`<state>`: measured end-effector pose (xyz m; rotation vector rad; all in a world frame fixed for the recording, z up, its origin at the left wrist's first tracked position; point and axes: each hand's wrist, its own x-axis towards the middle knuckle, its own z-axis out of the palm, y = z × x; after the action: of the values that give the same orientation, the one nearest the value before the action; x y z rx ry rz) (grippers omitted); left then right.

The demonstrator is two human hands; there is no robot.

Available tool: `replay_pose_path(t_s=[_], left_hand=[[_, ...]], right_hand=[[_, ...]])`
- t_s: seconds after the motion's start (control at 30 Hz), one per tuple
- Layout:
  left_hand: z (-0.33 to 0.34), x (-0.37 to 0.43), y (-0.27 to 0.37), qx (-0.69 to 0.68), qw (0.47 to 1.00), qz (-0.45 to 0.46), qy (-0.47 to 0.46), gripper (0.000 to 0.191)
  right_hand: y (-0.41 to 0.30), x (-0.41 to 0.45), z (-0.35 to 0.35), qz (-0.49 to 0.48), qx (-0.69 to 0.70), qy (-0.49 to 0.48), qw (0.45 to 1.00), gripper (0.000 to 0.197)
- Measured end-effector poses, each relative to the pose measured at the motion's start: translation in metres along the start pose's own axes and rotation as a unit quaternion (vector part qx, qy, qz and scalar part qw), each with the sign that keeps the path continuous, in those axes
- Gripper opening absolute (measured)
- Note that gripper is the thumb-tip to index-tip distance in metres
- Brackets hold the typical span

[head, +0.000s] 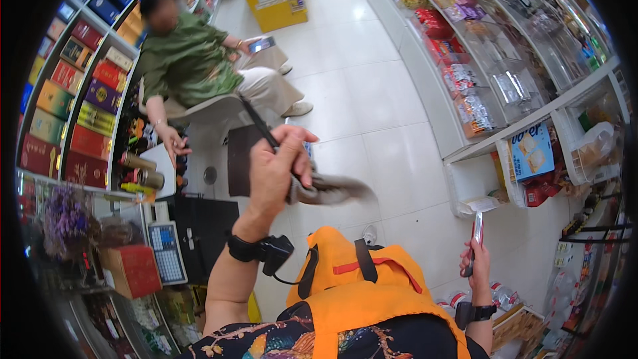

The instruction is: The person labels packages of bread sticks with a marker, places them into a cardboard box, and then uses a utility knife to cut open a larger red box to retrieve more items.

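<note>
My left hand [281, 164] is raised in front of me and closed around a slim black rod [259, 122] that slants up to the left. A grey cloth-like piece [334, 189], blurred at its far end, hangs from the same hand; whether it joins the rod I cannot tell. Low on the right, my right hand [478, 262] grips a narrow red-and-silver object [478, 229] with a dark lower end, seen nearly edge-on. Both wrists wear black strapped devices. An orange apron [359, 304] covers my front.
A seated person [187, 67] in green holds a phone [261, 45] and stretches one hand toward the counter. Boxed goods fill the left shelves [65, 104]. A keypad device [167, 254] stands by a red box [130, 271]. Snack shelves [478, 60] and white bins [476, 184] line the right.
</note>
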<state>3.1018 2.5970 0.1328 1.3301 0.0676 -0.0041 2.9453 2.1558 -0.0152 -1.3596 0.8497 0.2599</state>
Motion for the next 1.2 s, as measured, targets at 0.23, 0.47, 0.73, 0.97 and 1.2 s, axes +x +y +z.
replay_pose_path(t_s=[0.23,0.47,0.73,0.97,1.2], left_hand=[[0.083,0.089,-0.021,-0.028,0.991,-0.064,-0.117,0.027],[0.086,0.201,-0.041,-0.050,0.978,-0.079,-0.184,0.037],[0.033,0.322,-0.070,0.197,0.966,-0.057,-0.156,0.033],[-0.073,0.344,-0.097,0.296,0.940,-0.171,-0.002,0.033],[-0.069,0.323,-0.076,0.233,0.958,-0.117,0.122,0.028]], right_hand=[[-0.121,0.043,0.086,-0.125,-0.011,-0.098,0.987,0.028],[-0.220,0.086,0.183,-0.165,0.011,-0.195,0.967,0.024],[-0.290,0.201,0.294,-0.220,-0.127,-0.175,0.951,0.022],[-0.329,0.272,0.392,-0.149,-0.273,-0.240,0.920,0.023],[-0.339,0.310,0.475,-0.014,-0.310,-0.451,0.837,0.022]])
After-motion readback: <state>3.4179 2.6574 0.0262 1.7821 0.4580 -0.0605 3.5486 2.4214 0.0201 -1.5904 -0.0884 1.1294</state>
